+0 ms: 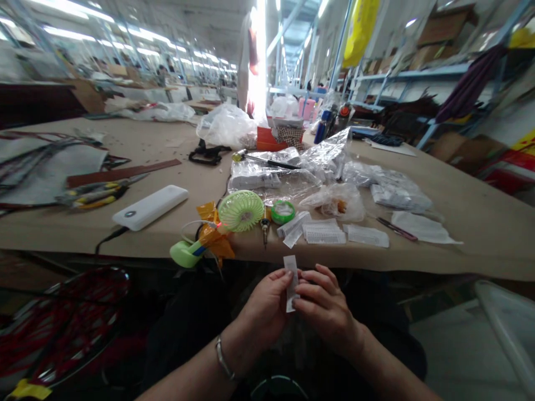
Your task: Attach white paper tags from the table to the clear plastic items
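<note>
Paper in a narrow white strip (291,289) stands lengthwise between the two hands, just short of the brown-covered table (363,259). The left hand (265,303) is clamped on it, thumb over the face, a pinch that seems meant to leave most of the strip in sight. The right hand (324,303) has its fingers curled and slightly spread by the strip's right edge, probably to steady it; whether they grip it too, I cannot tell. Just beyond the right hand, white printed paper slips (324,231) lie in a row, likely to keep the reach short. Ahead of the left hand, a pale-green round plastic fan (241,211) tilts its grille toward the person (for cooling, presumably). Directly ahead of both hands sits a bright-green round tub (283,212). Well apart from the left hand, farther left, lies a white oblong power bank (150,208).
</note>
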`<state>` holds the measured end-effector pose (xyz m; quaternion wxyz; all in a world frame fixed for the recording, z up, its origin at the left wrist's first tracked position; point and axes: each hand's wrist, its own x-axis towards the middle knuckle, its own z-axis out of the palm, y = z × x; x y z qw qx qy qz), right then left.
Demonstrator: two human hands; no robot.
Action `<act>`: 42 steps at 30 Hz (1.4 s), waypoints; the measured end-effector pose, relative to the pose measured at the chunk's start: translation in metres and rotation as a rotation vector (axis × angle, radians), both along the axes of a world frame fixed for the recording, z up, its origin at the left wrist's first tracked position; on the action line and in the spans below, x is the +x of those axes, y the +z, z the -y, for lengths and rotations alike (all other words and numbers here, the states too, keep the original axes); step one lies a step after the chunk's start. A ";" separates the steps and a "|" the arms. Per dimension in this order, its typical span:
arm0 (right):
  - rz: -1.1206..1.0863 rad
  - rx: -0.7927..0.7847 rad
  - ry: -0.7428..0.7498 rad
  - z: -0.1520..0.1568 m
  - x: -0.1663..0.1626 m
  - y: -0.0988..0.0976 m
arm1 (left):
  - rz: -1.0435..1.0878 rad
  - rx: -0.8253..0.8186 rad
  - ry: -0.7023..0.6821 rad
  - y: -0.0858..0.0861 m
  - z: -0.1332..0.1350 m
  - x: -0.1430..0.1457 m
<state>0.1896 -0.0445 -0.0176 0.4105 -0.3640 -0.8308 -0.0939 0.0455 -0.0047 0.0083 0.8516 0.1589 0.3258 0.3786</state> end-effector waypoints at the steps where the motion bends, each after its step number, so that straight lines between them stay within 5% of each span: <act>1: 0.001 -0.012 0.004 -0.002 0.002 0.001 | -0.024 0.002 0.000 0.000 0.000 0.000; 3: 0.014 -0.045 -0.048 -0.011 0.010 0.005 | -0.078 0.006 -0.005 0.001 0.002 -0.001; 8: 0.178 -0.163 -0.519 -0.043 0.035 0.014 | -0.285 0.053 -0.029 0.005 0.006 -0.004; 10: 0.263 -0.187 -0.602 -0.052 0.041 0.013 | -0.313 0.067 -0.030 0.004 0.009 -0.005; 30: 0.134 -0.041 -0.477 -0.066 0.063 0.006 | -0.384 0.045 -0.089 0.007 0.024 -0.010; 42: -0.055 -0.001 -0.391 -0.074 0.067 -0.005 | -0.382 0.020 -0.105 0.000 0.005 -0.004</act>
